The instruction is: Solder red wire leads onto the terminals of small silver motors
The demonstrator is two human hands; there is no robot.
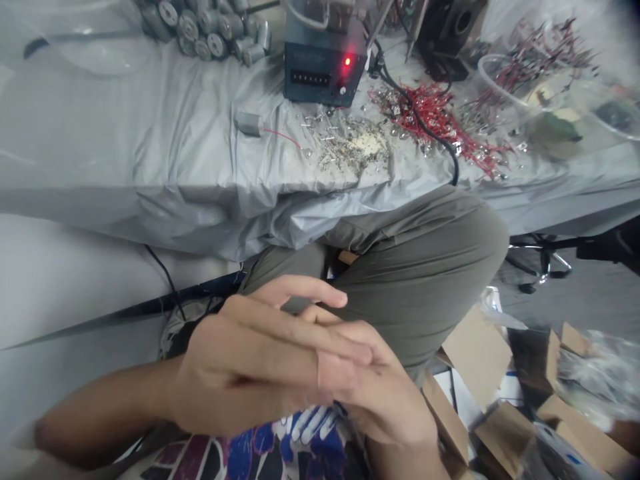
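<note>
My left hand (250, 353) lies across my right hand (385, 393) above my lap. Its fingers are stretched out, one of them raised apart from the rest, and a pinkish plaster (336, 371) wraps a fingertip. Most of the right hand's fingers are covered by the left, so their pose is hidden. No object shows in either hand. Beyond them, near the table's front edge, a small metal cylinder like a motor (249, 123) lies with a red wire (284, 137) running from it. To its right is a scatter of tiny dark bits and metal pins (350, 150).
A dark box with a red light (323, 73) stands at the back of the covered table (75, 133). Metal cylinders (200, 30) are piled left of it. Red wires with metal ends (435, 120) lie rightward, crossed by a black cable (433, 130). Open cartons (480, 353) sit lower right.
</note>
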